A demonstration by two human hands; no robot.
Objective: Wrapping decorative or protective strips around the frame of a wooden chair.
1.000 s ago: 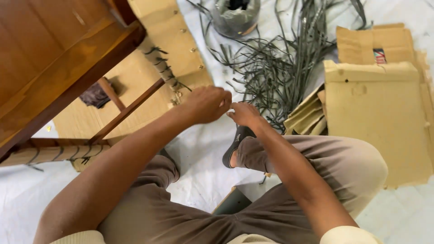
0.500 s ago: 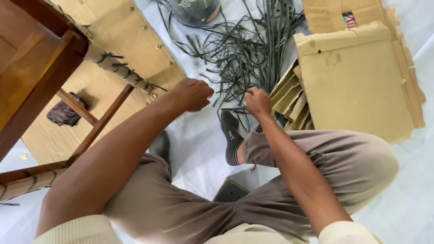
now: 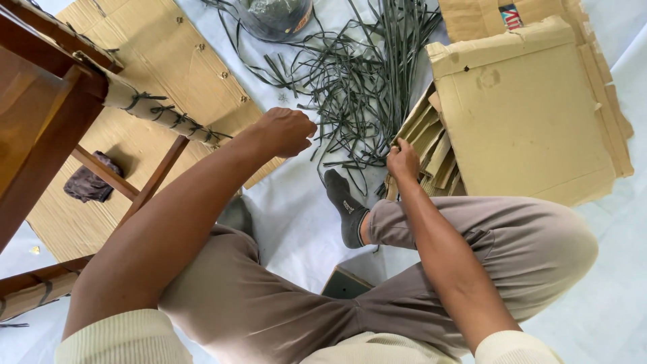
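I sit on the floor with my legs folded, one foot in a dark grey sock (image 3: pixel 345 204). My left hand (image 3: pixel 286 130) is curled into a fist above the white floor sheet, beside a loose pile of dark green strips (image 3: pixel 364 74); nothing shows in the fist. My right hand (image 3: pixel 403 160) reaches to a stack of folded cardboard pieces (image 3: pixel 431 145), and its fingers are closed over the near edge of one piece. The two hands are apart, with the strips lying between and beyond them.
A wooden furniture frame (image 3: pixel 40 128) with a bound, wrapped rail (image 3: pixel 155 111) stands at the left over a tan woven mat (image 3: pixel 175 61). A dark cloth (image 3: pixel 87 185) lies under it. A large flat cardboard sheet (image 3: pixel 526 114) is at the right, a round container (image 3: pixel 273 17) at the top.
My hands, together a second ago, have separated. The right hand moved right to the cardboard stack, the left stayed a fist. The view shifted down and right.
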